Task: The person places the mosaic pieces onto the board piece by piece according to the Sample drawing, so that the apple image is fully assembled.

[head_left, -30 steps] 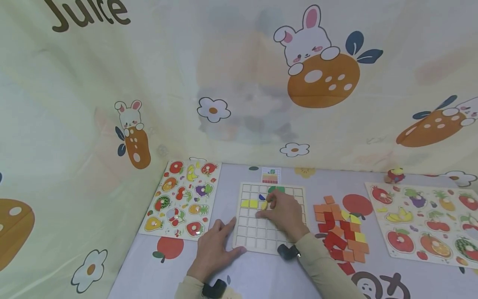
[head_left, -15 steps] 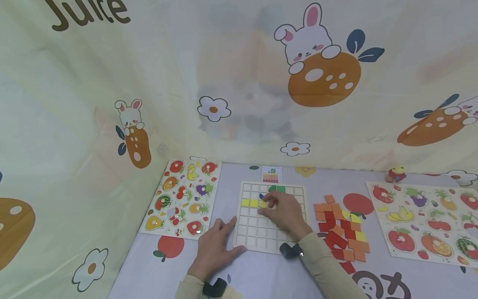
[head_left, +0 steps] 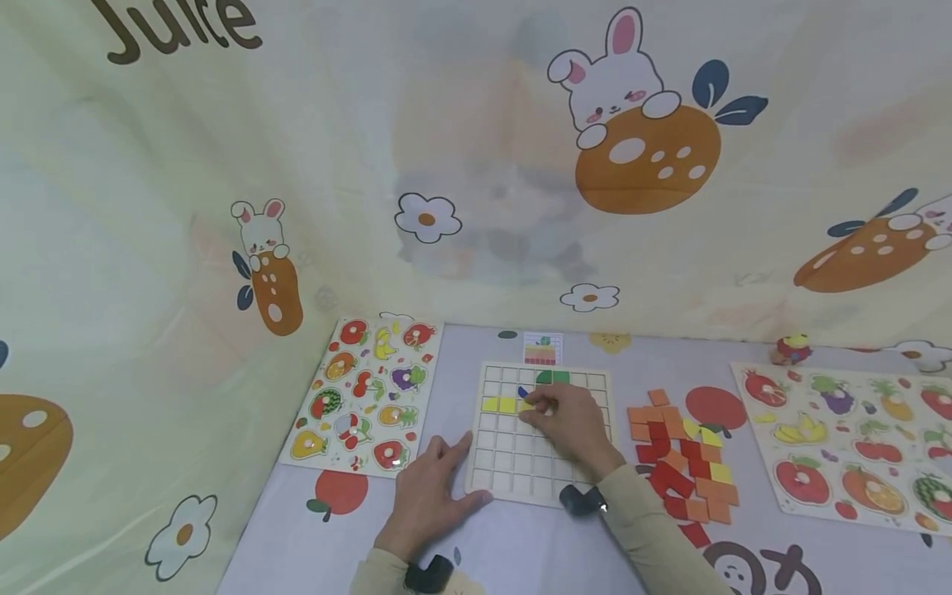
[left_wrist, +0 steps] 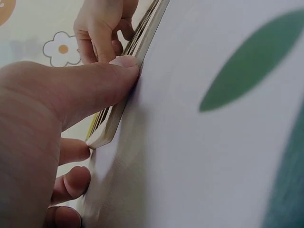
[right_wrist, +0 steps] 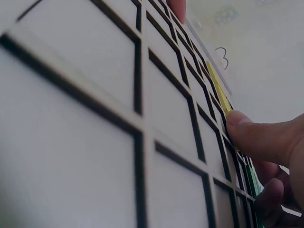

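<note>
A pale wooden grid board (head_left: pixel 506 467) lies on the table in front of me. Two yellow tiles (head_left: pixel 498 405) sit in its second row, with a green tile (head_left: pixel 554 377) and a small blue piece (head_left: pixel 522 392) above them. My right hand (head_left: pixel 550 409) has its fingers curled down on a third yellow tile (head_left: pixel 526 406) beside those two. In the right wrist view its thumb (right_wrist: pixel 266 137) lies on the board (right_wrist: pixel 95 95) by the yellow row (right_wrist: pixel 218 90). My left hand (head_left: pixel 431 492) rests flat on the table, thumb (left_wrist: pixel 95 90) pressed against the board's edge (left_wrist: pixel 118 114).
A pile of orange, red and yellow tiles (head_left: pixel 680 463) lies right of the board. Fruit peg puzzles lie at the left (head_left: pixel 364 397) and the far right (head_left: pixel 848 442). A small pattern card (head_left: pixel 540 349) and a little toy (head_left: pixel 790 349) sit by the cloth backdrop.
My right hand's fingers have shifted slightly on the third yellow tile, settling it beside the other two. The left hand has stayed put.
</note>
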The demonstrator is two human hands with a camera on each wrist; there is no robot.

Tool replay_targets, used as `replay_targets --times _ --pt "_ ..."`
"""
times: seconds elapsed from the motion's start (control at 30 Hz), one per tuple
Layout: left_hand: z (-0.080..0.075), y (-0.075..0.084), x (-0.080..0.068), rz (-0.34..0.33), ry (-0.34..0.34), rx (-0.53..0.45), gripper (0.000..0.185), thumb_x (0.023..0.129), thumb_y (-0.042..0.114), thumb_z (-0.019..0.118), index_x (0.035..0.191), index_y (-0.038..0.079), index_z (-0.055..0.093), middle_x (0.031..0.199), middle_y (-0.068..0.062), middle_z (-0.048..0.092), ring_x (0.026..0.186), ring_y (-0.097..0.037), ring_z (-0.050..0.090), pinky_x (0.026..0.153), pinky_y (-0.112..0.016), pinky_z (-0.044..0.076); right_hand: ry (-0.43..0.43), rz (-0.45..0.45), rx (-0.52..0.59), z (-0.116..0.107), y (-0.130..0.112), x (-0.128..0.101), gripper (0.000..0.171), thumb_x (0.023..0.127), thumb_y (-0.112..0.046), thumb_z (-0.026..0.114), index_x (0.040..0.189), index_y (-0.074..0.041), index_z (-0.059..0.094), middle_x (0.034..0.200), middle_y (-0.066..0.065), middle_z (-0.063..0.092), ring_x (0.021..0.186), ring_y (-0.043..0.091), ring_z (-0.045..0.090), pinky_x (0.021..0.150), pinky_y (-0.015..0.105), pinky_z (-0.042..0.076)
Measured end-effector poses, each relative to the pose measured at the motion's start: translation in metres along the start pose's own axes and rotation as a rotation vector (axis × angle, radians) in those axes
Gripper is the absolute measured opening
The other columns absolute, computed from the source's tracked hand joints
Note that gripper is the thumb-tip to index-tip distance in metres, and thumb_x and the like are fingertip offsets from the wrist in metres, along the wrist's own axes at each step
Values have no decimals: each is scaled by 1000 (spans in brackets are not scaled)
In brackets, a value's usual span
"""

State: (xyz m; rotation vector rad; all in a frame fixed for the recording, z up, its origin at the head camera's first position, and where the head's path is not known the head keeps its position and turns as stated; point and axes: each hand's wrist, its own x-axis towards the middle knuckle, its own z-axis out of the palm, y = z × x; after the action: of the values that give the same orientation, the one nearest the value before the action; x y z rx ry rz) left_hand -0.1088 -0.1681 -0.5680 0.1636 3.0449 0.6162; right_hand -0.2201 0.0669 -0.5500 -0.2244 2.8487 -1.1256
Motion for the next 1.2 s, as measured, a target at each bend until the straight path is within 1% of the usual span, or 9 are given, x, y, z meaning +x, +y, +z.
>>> replay_targets --times 0.1,0.33,0.7,0.8,0.9,0.97,1.03,1.17,1.2 --pt "1 0 0 3 2 5 91 81 66 81 159 29 51 98 6 46 74 -6 39 63 -23 32 -8 -9 -13 -1 0 -1 25 86 -28 89 110 -21 82 92 -6 70 85 17 56 75 34 41" --pt "1 0 0 5 0 17 92 81 66 81 159 28 52 99 5 46 74 -6 39 63 -23 32 -33 -80 -48 -2 0 2 22 90 -26 86 111 -21 82 94 -7 70 87 16 56 79 34 43" --pt "-2 2 -1 0 -2 15 92 81 67 81 159 28 52 98 6 46 73 -6 39 63 -23 32 -51 -74 -30 -4 2 3 26 87 -26 89 111 -22 82 88 -9 68 83 15 54 73 33 42" --pt "-1 3 -1 -1 -1 20 92 80 68 81 158 28 52 98 6 46 74 -6 39 63 -23 32 -30 -59 4 -9 7 2 26 88 -28 88 112 -22 81 89 -8 68 84 16 55 74 34 42" --pt "0 4 -1 -3 -5 15 92 80 69 80 158 28 52 97 7 46 74 -6 39 63 -23 32 18 -20 41 -22 17 0 25 91 -31 85 114 -21 81 94 -4 70 87 19 56 74 35 43" --pt "0 4 0 -6 -11 15 93 80 69 80 159 29 52 98 7 46 75 -6 40 63 -22 32 54 20 38 -37 27 -3 26 94 -34 82 116 -19 80 99 0 71 90 22 56 74 35 44" --pt "0 4 0 -9 -17 16 93 81 70 79 159 29 51 98 7 46 75 -6 40 63 -22 33 73 80 18 -57 40 -7 31 96 -37 78 120 -18 79 104 5 72 93 24 57 72 33 45" --pt "-1 4 0 -6 -24 33 93 81 70 79 159 28 51 100 7 47 75 -5 41 63 -23 33 50 185 -25 -100 76 -20 48 97 -46 75 132 -13 72 115 14 72 97 28 60 70 32 50" --pt "-1 4 0 -4 -24 36 93 81 70 79 159 28 51 100 7 47 75 -6 41 63 -23 33 40 195 -45 -110 86 -24 52 96 -47 75 134 -11 70 118 16 72 97 29 61 70 33 52"
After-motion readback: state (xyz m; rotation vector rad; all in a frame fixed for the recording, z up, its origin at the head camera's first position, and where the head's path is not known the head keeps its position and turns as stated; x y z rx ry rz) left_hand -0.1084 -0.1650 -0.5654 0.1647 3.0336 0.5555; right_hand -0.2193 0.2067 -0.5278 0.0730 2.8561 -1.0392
